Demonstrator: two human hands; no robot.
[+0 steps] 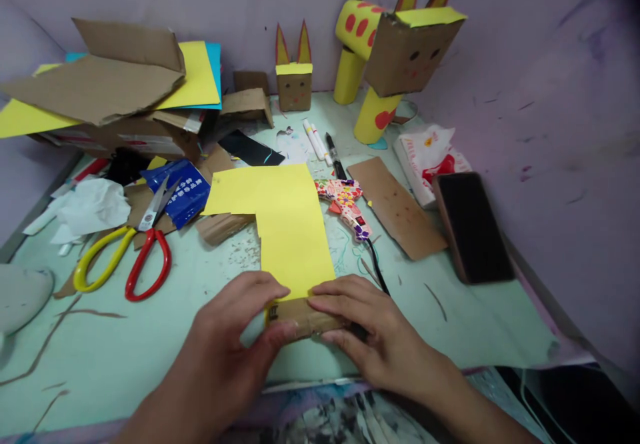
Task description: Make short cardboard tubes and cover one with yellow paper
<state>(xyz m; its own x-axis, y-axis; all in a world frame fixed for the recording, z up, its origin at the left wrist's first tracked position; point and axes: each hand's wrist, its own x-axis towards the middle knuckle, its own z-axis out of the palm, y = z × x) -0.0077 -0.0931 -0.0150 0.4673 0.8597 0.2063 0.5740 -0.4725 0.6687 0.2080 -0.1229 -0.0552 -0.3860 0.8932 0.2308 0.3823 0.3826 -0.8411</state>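
Note:
Near the table's front edge, both my hands press on a small brown cardboard piece (300,317) that lies at the near end of an L-shaped yellow paper sheet (280,217). My left hand (235,337) grips the piece's left end, thumb under, fingers curled over the paper's edge. My right hand (365,331) holds its right end, fingers laid along the top. Part of the cardboard is hidden beneath the fingers.
Red and yellow scissors (130,251) lie at left. A patterned glue gun (347,205) with a black cord, a cardboard strip (395,207) and a dark phone (473,225) lie at right. Cardboard animals (395,51) and a pile of cardboard and paper (100,91) stand behind.

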